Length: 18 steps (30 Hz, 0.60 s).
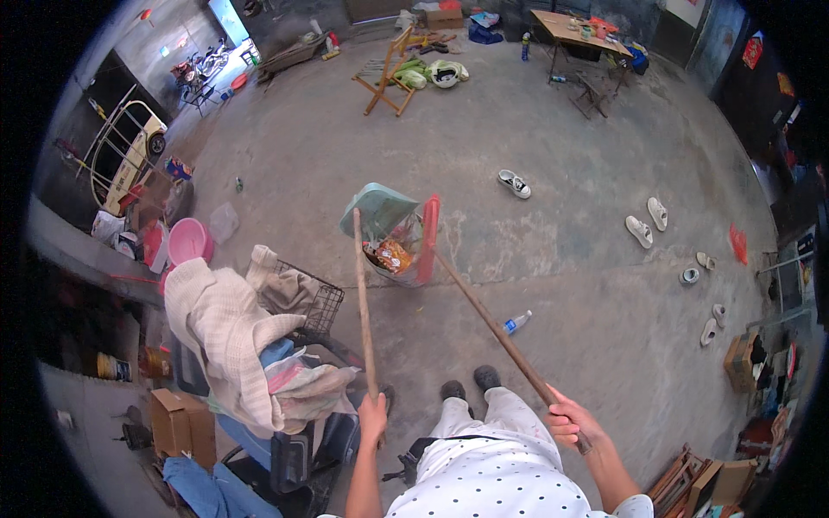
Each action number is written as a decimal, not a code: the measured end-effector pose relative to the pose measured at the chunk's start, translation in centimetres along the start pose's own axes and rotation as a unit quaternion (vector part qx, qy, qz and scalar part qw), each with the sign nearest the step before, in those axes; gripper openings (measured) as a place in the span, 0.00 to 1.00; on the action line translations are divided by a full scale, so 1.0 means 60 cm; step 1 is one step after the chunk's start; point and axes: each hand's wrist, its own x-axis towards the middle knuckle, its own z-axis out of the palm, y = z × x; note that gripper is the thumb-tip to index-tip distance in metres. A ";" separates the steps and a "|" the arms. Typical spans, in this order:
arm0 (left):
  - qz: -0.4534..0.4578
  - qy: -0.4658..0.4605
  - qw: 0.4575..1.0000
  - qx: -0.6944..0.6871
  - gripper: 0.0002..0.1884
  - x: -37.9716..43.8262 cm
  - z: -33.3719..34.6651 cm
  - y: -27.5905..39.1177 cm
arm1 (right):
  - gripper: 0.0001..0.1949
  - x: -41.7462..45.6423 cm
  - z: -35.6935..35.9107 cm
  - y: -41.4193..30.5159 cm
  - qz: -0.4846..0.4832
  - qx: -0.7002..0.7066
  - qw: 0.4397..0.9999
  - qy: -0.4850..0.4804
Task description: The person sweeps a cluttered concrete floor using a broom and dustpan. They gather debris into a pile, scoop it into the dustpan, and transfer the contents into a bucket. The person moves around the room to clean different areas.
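My left hand (372, 417) is closed around a wooden handle (364, 311) that runs up to a teal plastic dustpan (379, 206). In my right hand (570, 417) is another wooden handle (495, 327), reaching to a red plastic head (429, 239), likely a broom's. Between dustpan and red head stands a rubbish bin (405, 278) with an orange food wrapper (392, 256) and clear plastic in it. The dustpan is tilted at the bin's far left edge; whether it touches cannot be told. A plastic bottle (517, 322) lies on the floor beyond the right handle.
At left, a vehicle seat (291, 453) bears a cream knitted garment (220, 337) beside a wire basket (324, 307). A pink basin (190, 239) stands behind. A black-and-white shoe (514, 184) and white shoes (639, 231) lie on the concrete floor (466, 142). A folding chair (388, 74) stands ahead.
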 end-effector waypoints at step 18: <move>0.060 0.031 0.997 0.042 0.15 -0.051 -0.035 0.098 | 0.29 -0.049 -0.018 0.004 -0.030 -0.055 0.998 -0.007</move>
